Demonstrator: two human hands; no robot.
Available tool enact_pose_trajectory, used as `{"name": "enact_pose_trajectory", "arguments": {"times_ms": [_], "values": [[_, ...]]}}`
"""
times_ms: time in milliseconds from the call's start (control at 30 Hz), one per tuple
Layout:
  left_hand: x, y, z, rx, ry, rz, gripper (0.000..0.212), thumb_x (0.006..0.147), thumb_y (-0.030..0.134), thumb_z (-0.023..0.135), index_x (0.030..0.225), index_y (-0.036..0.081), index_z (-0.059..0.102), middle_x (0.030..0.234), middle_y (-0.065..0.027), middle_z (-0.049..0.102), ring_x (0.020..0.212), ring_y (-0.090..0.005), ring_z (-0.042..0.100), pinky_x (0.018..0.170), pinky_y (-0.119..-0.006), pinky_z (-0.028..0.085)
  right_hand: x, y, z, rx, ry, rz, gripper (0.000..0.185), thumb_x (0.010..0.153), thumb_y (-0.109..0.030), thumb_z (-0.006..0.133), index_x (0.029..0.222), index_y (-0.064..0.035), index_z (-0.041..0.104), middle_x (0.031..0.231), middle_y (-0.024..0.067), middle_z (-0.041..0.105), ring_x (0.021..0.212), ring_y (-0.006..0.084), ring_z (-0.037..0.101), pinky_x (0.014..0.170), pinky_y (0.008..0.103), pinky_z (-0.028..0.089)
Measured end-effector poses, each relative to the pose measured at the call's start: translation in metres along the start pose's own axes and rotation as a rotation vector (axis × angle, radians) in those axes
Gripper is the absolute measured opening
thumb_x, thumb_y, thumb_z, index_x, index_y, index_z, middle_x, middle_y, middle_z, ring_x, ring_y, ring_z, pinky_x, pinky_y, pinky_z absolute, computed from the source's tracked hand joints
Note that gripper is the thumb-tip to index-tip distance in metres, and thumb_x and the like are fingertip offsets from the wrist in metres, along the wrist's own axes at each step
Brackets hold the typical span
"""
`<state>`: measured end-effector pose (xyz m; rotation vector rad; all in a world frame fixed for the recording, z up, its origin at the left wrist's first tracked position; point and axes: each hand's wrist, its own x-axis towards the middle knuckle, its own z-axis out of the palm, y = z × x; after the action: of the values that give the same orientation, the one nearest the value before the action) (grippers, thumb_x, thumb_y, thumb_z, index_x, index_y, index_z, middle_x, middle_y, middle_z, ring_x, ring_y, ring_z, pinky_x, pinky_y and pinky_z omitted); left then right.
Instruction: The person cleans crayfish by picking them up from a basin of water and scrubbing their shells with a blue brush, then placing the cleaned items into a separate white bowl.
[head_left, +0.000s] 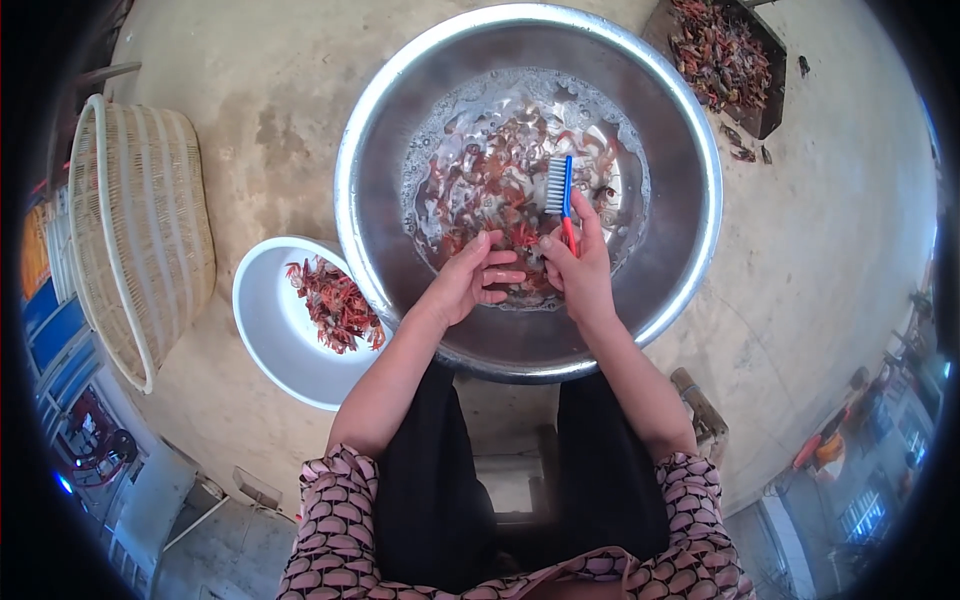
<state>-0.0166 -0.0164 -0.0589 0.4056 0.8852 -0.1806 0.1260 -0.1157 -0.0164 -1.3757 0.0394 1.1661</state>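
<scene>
A wide stainless steel basin (679, 247) stands before me, with foamy water and many reddish crayfish (495, 169) in it. My right hand (585, 270) grips the red handle of a small scrubbing brush (559, 187) with a blue head; its pale bristles face left. Over the near part of the water is my left hand (476, 277), its fingers apart. A red crayfish (523, 233) lies between and just beyond the two hands; whether the left fingertips touch it, I cannot tell.
A white plastic tub (277, 330) with red crayfish touches the basin's left side. Farther left, a woven basket (169, 225) lies tipped over. A dark dustpan-like container (772, 97) heaped with crayfish or their parts is at the upper right, some pieces beside it. A small wooden stool (701, 412) is at the right.
</scene>
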Motion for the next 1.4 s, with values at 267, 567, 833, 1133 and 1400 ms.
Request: {"name": "enact_pose_trajectory", "arguments": {"times_ms": [267,567,833,1133,1400], "values": [[0.007,0.001,0.011,-0.291,-0.066,0.104,0.031,0.095,0.024,0.037,0.114,0.002,0.049,0.106,-0.0126,0.059,0.091,-0.0233,0.059,0.082,-0.038,0.047,-0.015,0.026,0.000,-0.364,-0.090,-0.168,0.063,0.079,0.002,0.056,0.136,-0.0049,0.029,0.088,0.0021,0.052,0.069,0.0042,0.046,0.062,0.0168,0.041],[0.008,0.006,-0.004,-0.397,-0.126,0.132,0.040,0.088,0.014,0.043,0.126,0.003,0.040,0.121,-0.0183,0.052,0.085,-0.0213,0.060,0.071,-0.033,0.046,0.029,0.056,-0.047,-0.599,-0.063,0.229,0.040,0.088,-0.007,0.048,0.127,-0.0028,0.043,0.085,0.0042,0.057,0.067,0.0099,0.049,0.064,0.0231,0.044],[0.012,-0.010,0.008,0.119,0.201,0.109,0.037,0.070,-0.013,0.043,0.101,0.003,0.055,0.087,-0.0043,0.061,0.070,-0.0122,0.055,0.059,-0.024,0.041,-0.019,0.026,0.004,-1.230,-0.162,-0.248,0.040,0.087,-0.018,0.049,0.126,-0.0171,0.043,0.088,0.0178,0.059,0.079,0.0338,0.059,0.067,0.0410,0.049],[0.008,-0.016,0.002,0.066,0.100,0.016,0.050,0.070,-0.013,0.042,0.119,-0.002,0.046,0.115,-0.0103,0.057,0.086,-0.0168,0.058,0.066,-0.026,0.044,-0.008,0.030,0.000,-1.402,-0.129,-0.152,0.037,0.086,-0.020,0.048,0.123,-0.0165,0.046,0.086,0.0159,0.059,0.075,0.0343,0.060,0.065,0.0429,0.048],[0.011,-0.002,0.001,-0.087,0.048,0.027,0.049,0.071,-0.011,0.045,0.119,-0.001,0.045,0.120,-0.0133,0.053,0.086,-0.0209,0.060,0.064,-0.029,0.044,0.026,0.062,-0.067,-1.061,-0.077,-0.390,0.037,0.088,-0.020,0.046,0.124,-0.0130,0.044,0.093,0.0179,0.061,0.079,0.0348,0.060,0.069,0.0456,0.047]]}}
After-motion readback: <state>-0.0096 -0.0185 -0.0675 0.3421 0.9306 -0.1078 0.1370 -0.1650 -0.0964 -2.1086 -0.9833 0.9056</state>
